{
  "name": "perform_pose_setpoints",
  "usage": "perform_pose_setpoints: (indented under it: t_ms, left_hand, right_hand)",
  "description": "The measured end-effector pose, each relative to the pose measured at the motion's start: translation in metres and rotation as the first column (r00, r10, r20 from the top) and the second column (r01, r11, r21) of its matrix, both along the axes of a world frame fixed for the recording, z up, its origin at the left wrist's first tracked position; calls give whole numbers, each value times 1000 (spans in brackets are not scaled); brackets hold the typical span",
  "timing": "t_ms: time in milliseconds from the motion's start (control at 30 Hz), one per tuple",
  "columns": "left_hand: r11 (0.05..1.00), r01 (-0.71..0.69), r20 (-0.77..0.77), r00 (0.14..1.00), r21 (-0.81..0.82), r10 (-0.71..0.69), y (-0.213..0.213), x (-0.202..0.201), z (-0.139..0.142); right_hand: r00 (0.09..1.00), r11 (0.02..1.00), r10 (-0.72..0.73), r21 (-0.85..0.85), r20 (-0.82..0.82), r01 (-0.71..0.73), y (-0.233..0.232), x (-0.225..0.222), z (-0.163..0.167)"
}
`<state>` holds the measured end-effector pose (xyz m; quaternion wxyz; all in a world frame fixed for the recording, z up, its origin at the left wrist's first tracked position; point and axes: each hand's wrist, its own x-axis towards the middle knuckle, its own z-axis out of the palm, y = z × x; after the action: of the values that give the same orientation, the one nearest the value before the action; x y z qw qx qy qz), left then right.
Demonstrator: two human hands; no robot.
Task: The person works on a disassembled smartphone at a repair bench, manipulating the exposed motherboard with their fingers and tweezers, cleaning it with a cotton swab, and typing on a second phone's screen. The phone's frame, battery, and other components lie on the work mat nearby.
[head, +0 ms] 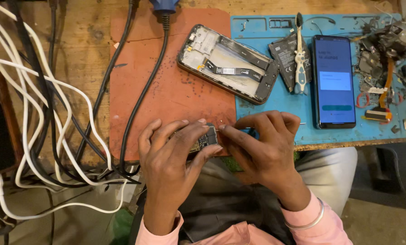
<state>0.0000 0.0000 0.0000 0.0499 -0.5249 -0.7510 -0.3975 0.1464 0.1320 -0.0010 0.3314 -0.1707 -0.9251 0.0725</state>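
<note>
Two hands meet at the near edge of the workbench, just above your lap. Your left hand (173, 152) curls shut around a small circuit board (205, 137), pinching it between thumb and fingers over the near edge of the red-brown mat (166, 90). Your right hand (262, 145) is closed on a thin metal tool (221, 129), its tip touching the board's right edge; most of that tool is hidden by your fingers, so its kind is unclear. A silver bangle (309, 220) sits on your right wrist, above a pink sleeve.

Farther out, an opened phone frame (228, 63) with its back off lies tilted across the seam between the red-brown mat and a blue work mat (266, 36). Just right of it, on the blue mat, rests a dark phone battery (284, 56) with a white-handled brush (299, 59) lying over it. Beside those lies a smartphone (333, 80), face up with its screen lit. At the far right sits a heap of small phone parts (386, 50) and flex cables. On the left, black and white cables (53, 104) trail across the wooden bench.
</note>
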Motion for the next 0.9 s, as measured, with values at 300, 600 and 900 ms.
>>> perform_pose_setpoints:
  t_ms: [300,600,900]
  left_hand:
    - [1000,8,-50,999,4,-8,-1,-3,-1]
    - [1000,15,-48,999,20,-15,0,-5,-3]
    - [1000,13,-42,999,12,-13,-1,-5,-2]
  right_hand:
    - [998,998,58,-3,-10,-58,2,14,0]
    - [813,808,-565,-294,-142,511,55,89,20]
    - [822,819,-559,-84,110,568,69,86,26]
